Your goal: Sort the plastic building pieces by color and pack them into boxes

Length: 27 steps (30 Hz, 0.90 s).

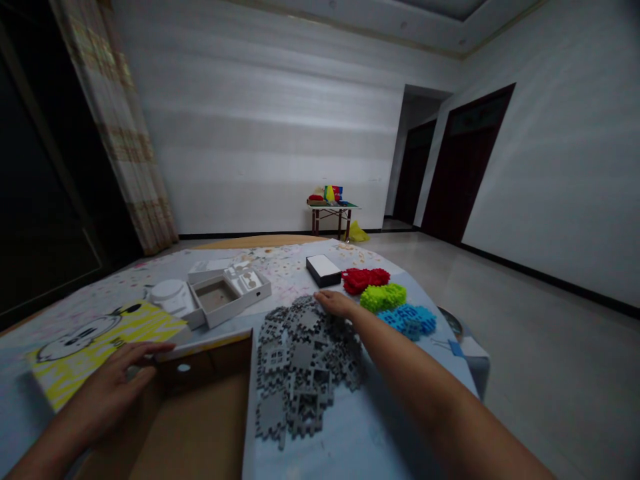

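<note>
An open cardboard box (200, 420) with a bare brown inside stands at the near edge of the table. My left hand (127, 373) holds its far left rim, thumb and fingers around the edge. Right of the box lies a heap of grey interlocking pieces (300, 360). My right hand (335, 303) rests at the far edge of this heap, fingers together; what they hold, if anything, is hidden. Red pieces (365, 279), lime green pieces (384, 297) and blue pieces (410, 320) sit in piles right of my right hand.
A black-and-white box (324, 269) lies beyond the heap. A yellow printed box (107, 340) and an open white box (230, 297) are at the left. A stool (475, 360) stands beside the table's right edge. A small table (333, 207) is by the wall.
</note>
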Available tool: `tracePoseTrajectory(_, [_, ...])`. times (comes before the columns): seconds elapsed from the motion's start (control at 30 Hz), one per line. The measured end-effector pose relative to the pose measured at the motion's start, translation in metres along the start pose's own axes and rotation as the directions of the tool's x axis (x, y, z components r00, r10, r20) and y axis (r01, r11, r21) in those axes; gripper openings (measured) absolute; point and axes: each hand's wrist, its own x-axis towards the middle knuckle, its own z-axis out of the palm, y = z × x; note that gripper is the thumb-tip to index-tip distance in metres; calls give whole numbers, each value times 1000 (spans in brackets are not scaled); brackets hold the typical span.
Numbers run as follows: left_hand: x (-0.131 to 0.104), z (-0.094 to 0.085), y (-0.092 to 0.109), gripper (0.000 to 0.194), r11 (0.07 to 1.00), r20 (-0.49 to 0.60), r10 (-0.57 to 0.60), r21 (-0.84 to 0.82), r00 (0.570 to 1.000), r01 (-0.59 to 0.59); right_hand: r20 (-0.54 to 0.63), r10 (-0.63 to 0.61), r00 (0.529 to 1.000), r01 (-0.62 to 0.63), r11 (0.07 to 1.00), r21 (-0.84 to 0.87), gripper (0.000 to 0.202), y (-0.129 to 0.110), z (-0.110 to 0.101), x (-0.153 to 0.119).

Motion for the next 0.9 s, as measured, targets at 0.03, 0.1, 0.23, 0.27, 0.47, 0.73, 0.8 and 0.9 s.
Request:
tracePoseTrajectory(0.03, [0,-1,5,36,1000,-13,-8,0,1000,8,-15,-15,1000,15,1000,10,57,-3,-2,-4])
tracePoseTrajectory(0.1, [0,-2,11,36,1000,-27,-11,-8,1000,11,-44,-53,998,54,998,18,61,-8,-6,-15])
tracePoseTrajectory(0.23, [-3,-2,11,39,998,-22,-48,-32,999,47,-35,-144,989,143,989,-33,66,-19,-1,-41])
tracePoseTrajectory(0.27, [-5,-2,9,41,996,-27,-83,-38,996,82,-21,-145,989,143,988,-53,71,-22,2,-47])
tracePoseTrajectory(0.47, [-21,2,-6,50,973,-18,-187,-139,982,183,87,-156,984,165,980,-109,94,-38,20,-62])
tracePoseTrajectory(0.73, [-32,8,-26,45,979,-37,-62,-195,997,54,21,-199,980,200,961,-191,69,-50,20,-70])
tracePoseTrajectory(0.8, [-34,7,-28,45,982,-38,-43,-186,998,36,17,-218,976,218,960,-173,70,-49,22,-71])
tracePoseTrajectory(0.9, [-37,7,-29,42,985,-43,-9,-173,999,2,18,-252,968,252,962,-106,73,-46,26,-73])
